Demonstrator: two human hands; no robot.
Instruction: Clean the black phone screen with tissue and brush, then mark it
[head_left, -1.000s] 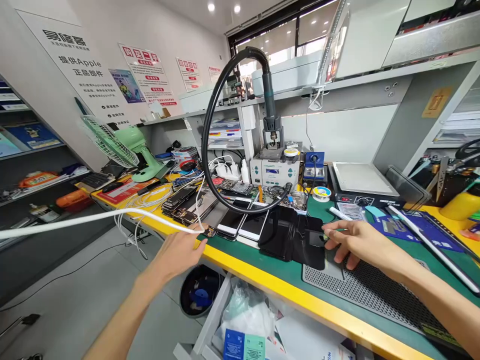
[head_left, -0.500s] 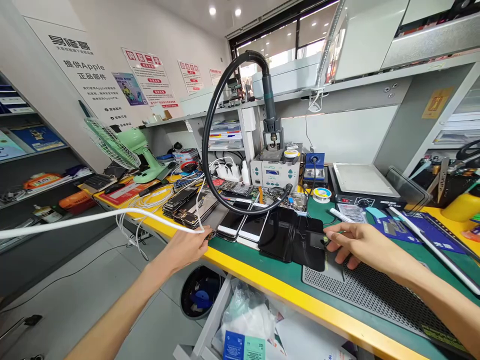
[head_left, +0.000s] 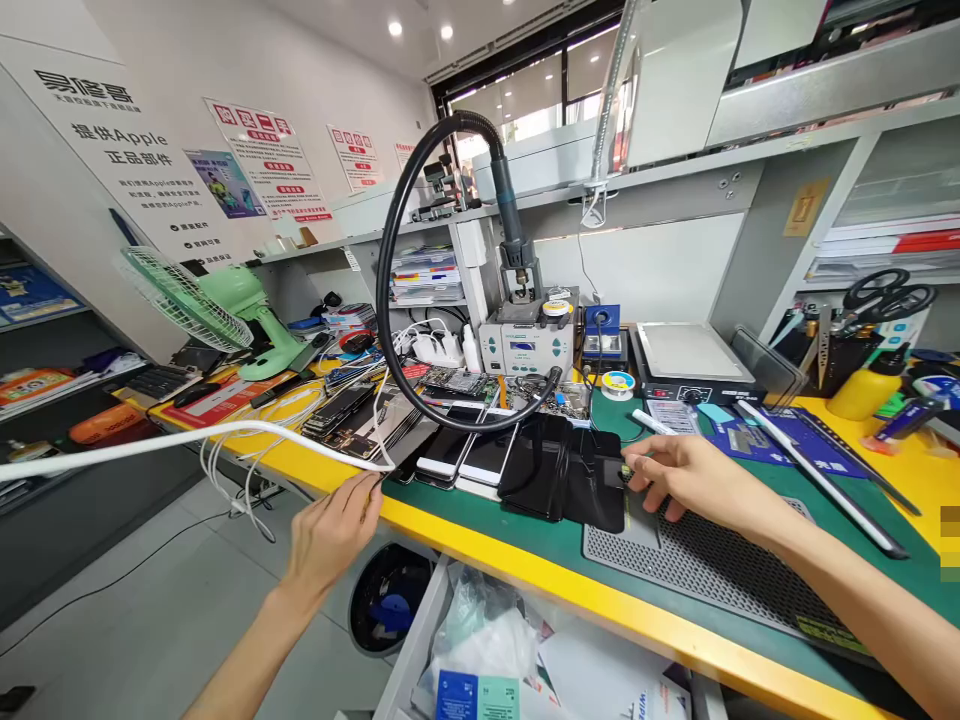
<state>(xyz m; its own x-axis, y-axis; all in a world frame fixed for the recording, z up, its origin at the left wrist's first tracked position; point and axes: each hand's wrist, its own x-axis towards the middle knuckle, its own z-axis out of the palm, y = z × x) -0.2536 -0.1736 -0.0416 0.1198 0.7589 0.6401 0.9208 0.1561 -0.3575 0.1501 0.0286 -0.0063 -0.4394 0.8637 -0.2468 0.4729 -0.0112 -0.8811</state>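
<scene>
My left hand (head_left: 335, 525) is at the yellow front edge of the bench, its fingers closed by the end of a dark flat part; what they grip is too small to make out. A white cable (head_left: 247, 427) passes just above these fingertips. Beside it lie white-fronted phones (head_left: 448, 452) and black glass panels (head_left: 534, 470). My right hand (head_left: 679, 475) hovers at the right edge of the rightmost black panel (head_left: 596, 485), fingers bent with thumb and index finger near each other. Something small shows at its fingertips, too small to name.
A black hose (head_left: 386, 270) arches over the phones from a soldering station (head_left: 523, 347). A perforated grey mat (head_left: 720, 570) lies under my right forearm. Behind stand a hot plate (head_left: 697, 360) and a green fan (head_left: 259, 320). Below, an open drawer (head_left: 412, 640) holds bags.
The view has turned to the right. My left hand has drawn back a little toward the bench edge, away from the dark parts. My right hand stays by the black panel.
</scene>
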